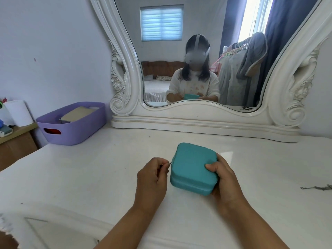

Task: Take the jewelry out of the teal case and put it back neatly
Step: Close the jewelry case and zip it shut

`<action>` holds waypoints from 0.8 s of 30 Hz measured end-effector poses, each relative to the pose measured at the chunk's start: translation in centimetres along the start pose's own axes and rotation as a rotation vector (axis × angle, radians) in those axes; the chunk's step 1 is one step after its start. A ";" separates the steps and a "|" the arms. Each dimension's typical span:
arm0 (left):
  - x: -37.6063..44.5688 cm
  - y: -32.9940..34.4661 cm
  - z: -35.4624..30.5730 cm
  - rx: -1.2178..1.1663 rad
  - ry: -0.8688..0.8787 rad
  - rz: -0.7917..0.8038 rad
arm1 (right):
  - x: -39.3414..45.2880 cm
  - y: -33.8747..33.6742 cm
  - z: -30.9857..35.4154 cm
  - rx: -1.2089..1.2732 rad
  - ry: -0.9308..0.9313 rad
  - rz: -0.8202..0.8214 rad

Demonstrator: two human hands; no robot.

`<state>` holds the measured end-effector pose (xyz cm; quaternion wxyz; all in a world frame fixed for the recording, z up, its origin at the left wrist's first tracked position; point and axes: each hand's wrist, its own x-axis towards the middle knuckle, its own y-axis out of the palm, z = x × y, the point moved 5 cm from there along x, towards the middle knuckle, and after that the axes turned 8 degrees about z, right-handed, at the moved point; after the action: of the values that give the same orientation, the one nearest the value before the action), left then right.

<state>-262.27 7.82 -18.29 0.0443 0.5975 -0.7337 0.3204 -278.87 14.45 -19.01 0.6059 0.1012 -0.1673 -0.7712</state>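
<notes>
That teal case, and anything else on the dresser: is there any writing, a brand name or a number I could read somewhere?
No text can be read anywhere in this view.
Teal case: plain lid and side, no logo or label showing.
Purple basket: plain.
White roll and the small items at the left edge: no print that can be made out.
Shirt in the mirror: small coloured shapes, too blurred to read.
</notes>
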 end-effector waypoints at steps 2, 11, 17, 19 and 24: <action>0.1 -0.4 0.2 -0.103 -0.049 -0.023 | -0.1 0.8 -0.2 -0.009 0.050 0.139; 0.4 -0.3 1.9 -0.427 -0.279 0.252 | 0.2 0.3 -0.6 0.018 0.188 0.319; 0.3 -0.7 0.2 -0.447 -0.048 0.221 | -0.4 1.0 -0.9 -0.033 0.126 0.213; -0.5 0.8 -0.3 -0.366 0.014 0.483 | -0.6 1.1 -1.0 -0.042 0.114 0.164; -0.4 2.0 -0.7 -0.096 0.117 0.576 | -2.2 0.4 -0.7 -0.373 0.078 0.185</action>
<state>-264.13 8.71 -18.78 0.0218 0.3424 -0.8837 0.3184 -277.69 16.39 -19.64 0.6884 0.0015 -0.0067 -0.7253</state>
